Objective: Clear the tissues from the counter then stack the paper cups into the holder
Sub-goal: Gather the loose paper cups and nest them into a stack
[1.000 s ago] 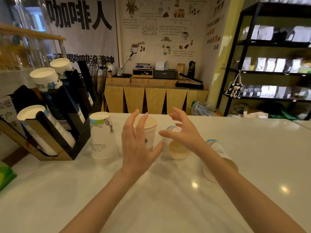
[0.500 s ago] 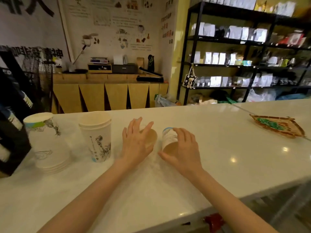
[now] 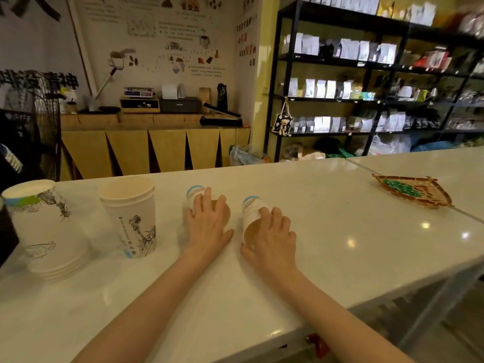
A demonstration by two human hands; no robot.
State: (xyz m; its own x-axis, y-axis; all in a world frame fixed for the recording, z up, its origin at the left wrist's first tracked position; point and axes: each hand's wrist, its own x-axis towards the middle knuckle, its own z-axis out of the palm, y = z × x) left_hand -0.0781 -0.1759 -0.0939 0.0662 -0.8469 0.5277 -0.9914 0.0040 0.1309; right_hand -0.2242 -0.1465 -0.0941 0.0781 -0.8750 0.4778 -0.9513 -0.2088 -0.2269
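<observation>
Two paper cups lie on their sides on the white counter, mouths toward me. My left hand rests over the left lying cup, fingers curled on it. My right hand grips the right lying cup from its right side. An upright stack of white printed cups stands to the left. Further left, an upside-down stack of cups sits near the counter's left end. The black cup holder shows only as a dark edge at the far left. No tissues are in view.
A woven tray with green items lies at the counter's right. The counter's front edge drops off at the lower right. Beyond it stand wooden cabinets and black shelves of bagged goods.
Both hands came down from open in the air onto the two lying cups and closed on them. The view swung right, pushing the cup holder almost out of frame.
</observation>
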